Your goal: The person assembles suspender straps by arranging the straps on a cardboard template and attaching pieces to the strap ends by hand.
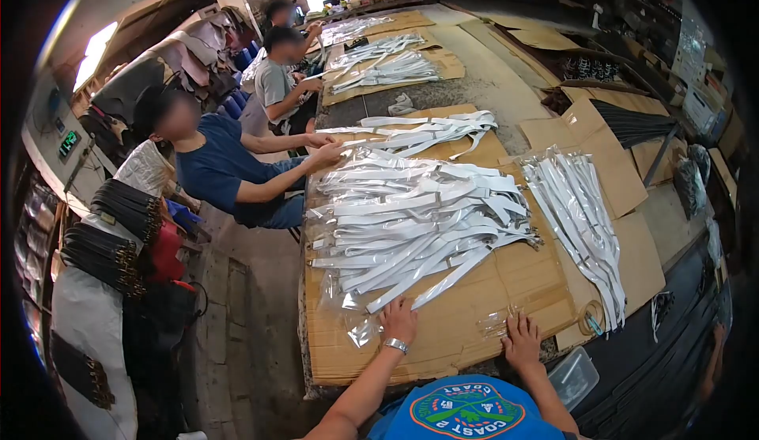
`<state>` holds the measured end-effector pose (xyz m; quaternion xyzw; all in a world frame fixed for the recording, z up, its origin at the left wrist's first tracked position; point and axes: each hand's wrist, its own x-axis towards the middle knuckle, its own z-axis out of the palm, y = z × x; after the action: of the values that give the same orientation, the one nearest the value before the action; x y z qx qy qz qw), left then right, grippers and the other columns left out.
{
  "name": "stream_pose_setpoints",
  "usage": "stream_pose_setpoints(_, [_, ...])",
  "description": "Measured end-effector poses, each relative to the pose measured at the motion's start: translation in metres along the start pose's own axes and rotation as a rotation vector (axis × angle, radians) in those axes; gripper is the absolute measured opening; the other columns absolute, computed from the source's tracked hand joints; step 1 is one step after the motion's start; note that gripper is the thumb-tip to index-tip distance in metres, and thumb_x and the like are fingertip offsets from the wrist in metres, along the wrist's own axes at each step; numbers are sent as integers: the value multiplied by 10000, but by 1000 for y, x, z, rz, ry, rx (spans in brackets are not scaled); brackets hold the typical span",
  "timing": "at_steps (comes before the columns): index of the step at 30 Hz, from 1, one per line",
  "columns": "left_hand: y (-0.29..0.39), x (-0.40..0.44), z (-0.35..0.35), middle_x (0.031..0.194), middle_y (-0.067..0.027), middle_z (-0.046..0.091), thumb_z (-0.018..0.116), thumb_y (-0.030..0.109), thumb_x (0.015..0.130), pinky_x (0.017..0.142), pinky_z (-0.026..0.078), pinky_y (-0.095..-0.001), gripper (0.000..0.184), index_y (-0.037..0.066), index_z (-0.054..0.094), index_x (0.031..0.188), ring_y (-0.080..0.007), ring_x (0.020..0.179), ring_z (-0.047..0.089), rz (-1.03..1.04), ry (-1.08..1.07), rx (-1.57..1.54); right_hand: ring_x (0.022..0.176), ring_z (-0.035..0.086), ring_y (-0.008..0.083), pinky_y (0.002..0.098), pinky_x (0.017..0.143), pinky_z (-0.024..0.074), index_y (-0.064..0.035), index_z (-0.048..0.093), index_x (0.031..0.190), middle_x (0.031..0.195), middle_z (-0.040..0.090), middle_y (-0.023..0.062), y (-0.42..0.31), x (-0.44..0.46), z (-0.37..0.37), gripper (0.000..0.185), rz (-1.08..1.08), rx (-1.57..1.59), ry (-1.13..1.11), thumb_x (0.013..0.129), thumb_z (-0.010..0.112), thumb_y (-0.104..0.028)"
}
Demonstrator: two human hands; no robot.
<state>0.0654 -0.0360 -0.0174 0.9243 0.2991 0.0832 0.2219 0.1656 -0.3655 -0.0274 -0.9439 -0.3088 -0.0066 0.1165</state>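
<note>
My left hand [398, 321], with a metal watch at the wrist, lies fingers forward on the cardboard [466, 329], at the near end of a white strap [443, 283]. Whether it presses on the strap I cannot tell. My right hand [522, 340] rests flat with fingers apart beside a small clear plastic sleeve [493, 325], whose edge reaches the fingertips. Ahead of both hands spreads a large pile of white straps [419, 219], some in clear plastic, with metal ends towards the right. More clear sleeves [362, 331] lie left of my left hand.
A second bundle of bagged white straps [581, 226] lies right. Near it are a tape roll [590, 317] and a clear plastic box [573, 378]. Across the left edge a co-worker in dark blue [229, 163] handles straps. Other people sit farther along; black straps [99, 258] hang left.
</note>
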Motion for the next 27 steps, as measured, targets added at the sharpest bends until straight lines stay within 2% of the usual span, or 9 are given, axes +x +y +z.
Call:
stream_pose_setpoints(4, [4, 1, 4, 1214, -76, 572, 693, 246, 821, 987, 337, -518, 334, 147, 649, 1137, -302, 1215, 477, -49, 15, 28, 1308, 387, 435, 612, 1059, 311, -140, 468, 1433, 1499, 391, 195, 2, 1, 0, 667, -27, -7, 47, 820, 671, -308])
stream_pose_setpoints(6, [2, 4, 6, 1213, -78, 574, 696, 269, 811, 1018, 311, -531, 332, 159, 662, 1122, -305, 1227, 475, -60, 8, 34, 1304, 394, 432, 597, 1062, 317, -141, 470, 1432, 1493, 399, 195, 3, -1, 4, 654, -24, -19, 49, 827, 659, -304])
stream_pose_setpoints(8, [-4, 9, 14, 1205, -96, 582, 699, 297, 796, 1070, 267, -554, 362, 155, 659, 1127, -313, 1252, 467, 20, 34, 79, 1305, 400, 424, 574, 1067, 326, -151, 477, 1427, 1486, 409, 193, 2, 0, 4, 635, -15, 3, 39, 833, 645, -299])
stream_pose_setpoints(10, [-4, 13, 22, 1185, -108, 593, 710, 308, 783, 1073, 249, -567, 384, 150, 659, 1129, -330, 1236, 479, 12, 13, 54, 1309, 400, 418, 560, 1066, 336, -156, 482, 1422, 1490, 407, 185, -3, 1, -4, 621, 7, 36, 34, 839, 642, -297])
stream_pose_setpoints(13, [13, 19, 11, 1152, -75, 600, 745, 286, 761, 1004, 289, -496, 403, 159, 656, 1133, -281, 1172, 517, 13, -62, 41, 1317, 395, 411, 566, 1064, 337, -156, 483, 1422, 1500, 399, 170, -3, -1, -1, 596, 4, -5, 72, 862, 632, -297])
stream_pose_setpoints(17, [21, 25, 19, 1130, -62, 600, 762, 304, 759, 967, 306, -453, 433, 168, 657, 1157, -261, 1129, 537, 99, -27, 32, 1330, 382, 403, 588, 1061, 325, -160, 496, 1414, 1503, 397, 167, -4, -1, -4, 585, 21, 19, 68, 868, 639, -312])
stream_pose_setpoints(27, [79, 68, 41, 1215, -91, 596, 747, 365, 779, 976, 331, -461, 520, 167, 621, 1243, -276, 1157, 536, 216, -112, 81, 1347, 366, 381, 573, 1093, 285, -158, 502, 1410, 1520, 380, 155, -5, 0, -7, 580, 31, 36, 60, 873, 640, -328])
